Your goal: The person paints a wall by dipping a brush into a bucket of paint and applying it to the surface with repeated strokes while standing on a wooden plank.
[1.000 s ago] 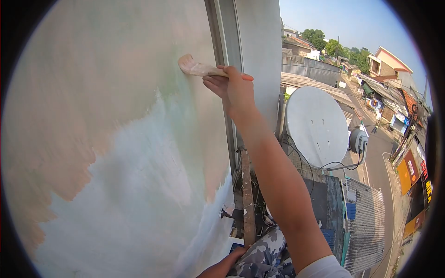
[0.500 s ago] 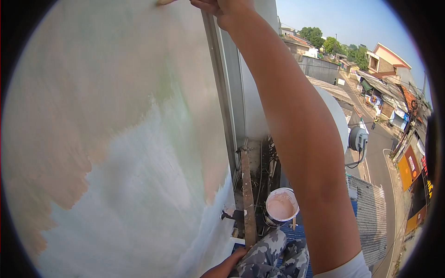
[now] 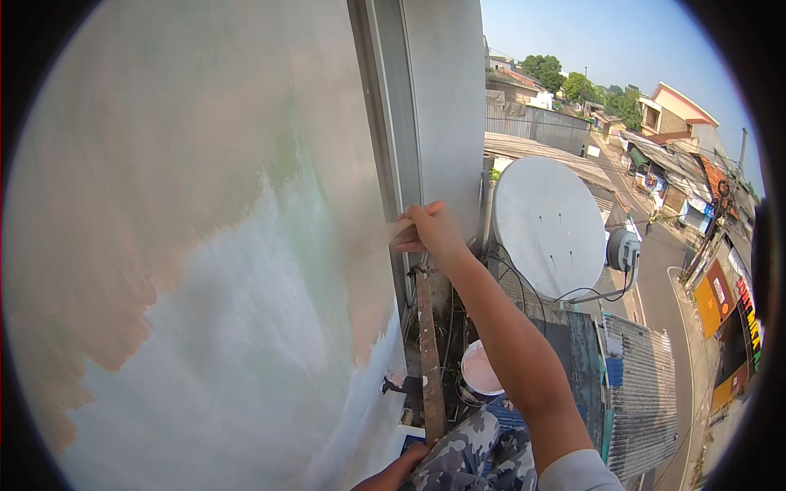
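Observation:
My right hand [image 3: 426,233] is closed round the pale handle of a brush [image 3: 398,229], beside the right edge of a large painted wall [image 3: 246,311]. The brush's far end is blurred against the wall. Pinkish-beige paint covers the wall's upper part, with pale blue-white below and a green patch between. My left hand [image 3: 416,452] is low in the view, at the lower end of a long rusty beam [image 3: 430,352]; its fingers are mostly hidden. A bucket of pink paint [image 3: 481,368] stands right of the beam, partly behind my right forearm.
A grey metal frame [image 3: 381,123] runs along the wall's edge. On the right are a large satellite dish [image 3: 548,225] with cables and a corrugated roof [image 3: 643,393]. A street [image 3: 663,278] with buildings lies far below. My camouflage-clad legs [image 3: 475,454] are beside the beam.
My right hand has come down from the top of the wall to the middle of its right edge, with the brush. The dish shows more fully, and my forearm now covers part of the bucket.

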### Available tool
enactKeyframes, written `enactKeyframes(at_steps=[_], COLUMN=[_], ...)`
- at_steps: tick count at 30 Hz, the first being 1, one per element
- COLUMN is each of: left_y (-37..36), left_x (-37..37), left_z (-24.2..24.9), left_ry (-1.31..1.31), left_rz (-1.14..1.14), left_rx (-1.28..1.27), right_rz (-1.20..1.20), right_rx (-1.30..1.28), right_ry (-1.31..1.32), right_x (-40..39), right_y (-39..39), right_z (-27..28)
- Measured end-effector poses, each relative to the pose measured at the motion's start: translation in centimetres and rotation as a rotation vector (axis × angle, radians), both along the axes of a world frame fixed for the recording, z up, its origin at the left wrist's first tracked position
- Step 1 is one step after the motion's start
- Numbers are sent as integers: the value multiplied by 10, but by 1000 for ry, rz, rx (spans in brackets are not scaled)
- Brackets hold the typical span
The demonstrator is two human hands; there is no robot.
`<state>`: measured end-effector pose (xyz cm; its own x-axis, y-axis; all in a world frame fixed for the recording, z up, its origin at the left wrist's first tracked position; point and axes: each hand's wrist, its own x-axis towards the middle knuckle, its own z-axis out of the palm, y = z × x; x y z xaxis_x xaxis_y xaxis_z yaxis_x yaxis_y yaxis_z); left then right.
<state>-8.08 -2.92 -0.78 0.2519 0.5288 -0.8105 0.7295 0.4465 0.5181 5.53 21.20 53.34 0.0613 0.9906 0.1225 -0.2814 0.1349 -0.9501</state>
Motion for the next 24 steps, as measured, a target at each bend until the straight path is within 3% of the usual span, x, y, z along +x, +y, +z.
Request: enactKeyframes(at_steps=[2, 4, 7, 11, 15, 21, 24], left_y=[-3, -1, -1, -1, -4, 2, -3], left_x=[-2, -2, -1, -2, -2, -2, -3], left_z=[27, 11, 15, 12, 15, 11, 17], left_ry=[-40, 7, -6, 24, 12, 4, 7], left_rz=[56, 24, 42, 51, 45, 5, 9], left_rx=[-14, 19, 33, -7, 10, 18, 17], right_rz=[11, 1, 2, -55, 85, -9, -8], right_rx=[145, 278, 524, 536, 393, -50, -121], right_ry=[-90, -71, 231, 592, 588, 221, 49], right_x=[-5, -14, -14, -21, -22, 14, 16], right_y=[18, 38, 44, 43, 65, 47, 40], right_z=[56, 129, 228, 256, 169, -58, -72])
